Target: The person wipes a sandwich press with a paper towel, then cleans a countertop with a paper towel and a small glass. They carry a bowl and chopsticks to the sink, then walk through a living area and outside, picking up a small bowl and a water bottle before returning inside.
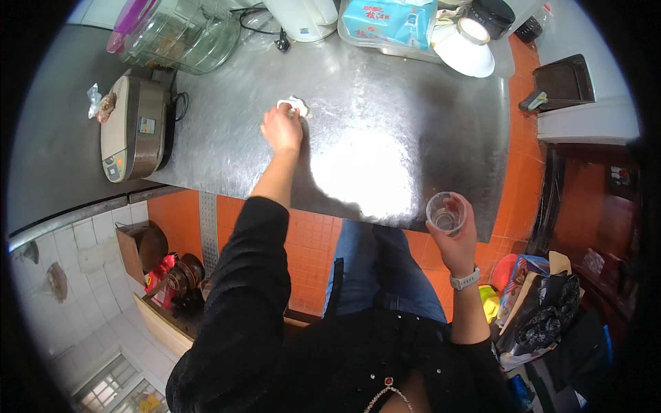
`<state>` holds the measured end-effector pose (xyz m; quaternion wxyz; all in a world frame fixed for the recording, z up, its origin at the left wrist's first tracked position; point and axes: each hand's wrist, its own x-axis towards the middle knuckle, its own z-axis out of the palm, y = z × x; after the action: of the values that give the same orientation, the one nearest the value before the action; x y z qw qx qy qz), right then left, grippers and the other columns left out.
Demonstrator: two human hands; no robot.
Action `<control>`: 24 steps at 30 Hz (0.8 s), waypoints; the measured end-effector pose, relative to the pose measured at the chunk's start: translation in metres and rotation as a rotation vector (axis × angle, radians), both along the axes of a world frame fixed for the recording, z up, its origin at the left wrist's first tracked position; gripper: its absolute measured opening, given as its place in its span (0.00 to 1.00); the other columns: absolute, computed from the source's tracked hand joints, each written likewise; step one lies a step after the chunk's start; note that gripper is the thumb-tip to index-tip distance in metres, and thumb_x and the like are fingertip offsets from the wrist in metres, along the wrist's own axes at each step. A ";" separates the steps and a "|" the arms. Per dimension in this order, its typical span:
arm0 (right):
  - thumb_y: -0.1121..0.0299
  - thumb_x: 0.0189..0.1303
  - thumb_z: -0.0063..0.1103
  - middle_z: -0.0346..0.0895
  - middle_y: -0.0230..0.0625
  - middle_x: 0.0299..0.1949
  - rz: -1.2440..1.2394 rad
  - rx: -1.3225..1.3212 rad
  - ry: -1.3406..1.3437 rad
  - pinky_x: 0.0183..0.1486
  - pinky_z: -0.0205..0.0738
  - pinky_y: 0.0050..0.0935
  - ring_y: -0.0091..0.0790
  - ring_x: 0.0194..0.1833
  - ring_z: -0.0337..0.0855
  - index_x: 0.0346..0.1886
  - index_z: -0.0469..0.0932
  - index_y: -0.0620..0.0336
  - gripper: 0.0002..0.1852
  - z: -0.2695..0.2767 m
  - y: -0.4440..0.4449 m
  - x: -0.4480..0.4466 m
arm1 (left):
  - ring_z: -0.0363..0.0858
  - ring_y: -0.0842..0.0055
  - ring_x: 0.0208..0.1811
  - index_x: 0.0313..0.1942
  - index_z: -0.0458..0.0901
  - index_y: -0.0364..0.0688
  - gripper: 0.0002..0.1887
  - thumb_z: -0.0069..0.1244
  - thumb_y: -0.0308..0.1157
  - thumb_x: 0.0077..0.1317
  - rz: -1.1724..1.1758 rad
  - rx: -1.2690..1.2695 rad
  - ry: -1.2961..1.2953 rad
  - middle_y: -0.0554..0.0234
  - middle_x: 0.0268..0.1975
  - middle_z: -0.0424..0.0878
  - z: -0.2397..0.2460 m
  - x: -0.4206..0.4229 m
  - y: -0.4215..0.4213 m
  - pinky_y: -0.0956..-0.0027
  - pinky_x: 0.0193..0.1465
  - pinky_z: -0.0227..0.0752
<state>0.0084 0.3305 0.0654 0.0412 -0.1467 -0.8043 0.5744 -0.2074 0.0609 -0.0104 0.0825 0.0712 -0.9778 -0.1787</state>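
My left hand (283,126) presses a crumpled white tissue or cloth (301,106) onto the stainless steel tabletop (237,149), left of the bright glare. A clear plastic cup (446,212) is in my right hand (458,232), held near the table's front right edge with its open mouth towards the camera. The cup looks empty. Some fingers of my left hand hide part of the white wad.
A rice cooker (135,129) stands at the left. Along the back are a large glass jar (191,36), a white appliance (304,18), a blue packet (384,23) in a clear tray and a white bowl (467,54). Orange floor tiles (521,170) lie beyond the right edge.
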 end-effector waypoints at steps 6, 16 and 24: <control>0.77 0.43 0.66 0.69 0.39 0.49 -0.022 -0.130 -0.078 0.53 0.67 0.29 0.34 0.51 0.71 0.54 0.67 0.62 0.30 0.000 -0.004 0.009 | 0.72 0.62 0.44 0.34 0.81 0.44 0.08 0.50 0.33 0.55 -0.232 -0.084 0.016 0.56 0.36 0.78 -0.001 0.014 0.007 0.57 0.47 0.59; 0.76 0.43 0.66 0.68 0.40 0.49 0.022 -0.141 -0.069 0.53 0.67 0.29 0.34 0.50 0.72 0.54 0.66 0.62 0.31 0.001 -0.009 0.005 | 0.71 0.61 0.47 0.33 0.81 0.45 0.09 0.55 0.31 0.48 -0.406 0.062 -0.171 0.57 0.39 0.77 -0.004 0.059 0.029 0.56 0.47 0.60; 0.76 0.42 0.66 0.69 0.40 0.48 -0.020 -0.066 -0.005 0.53 0.67 0.29 0.34 0.50 0.72 0.54 0.65 0.62 0.31 0.001 0.002 0.008 | 0.73 0.61 0.40 0.33 0.81 0.43 0.08 0.52 0.33 0.52 -0.036 -0.057 0.103 0.57 0.35 0.78 -0.025 -0.007 -0.003 0.57 0.45 0.63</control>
<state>0.0165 0.3325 0.0667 0.0402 -0.1572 -0.7836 0.5997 -0.2142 0.0582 -0.0351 0.1316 0.0422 -0.9781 -0.1559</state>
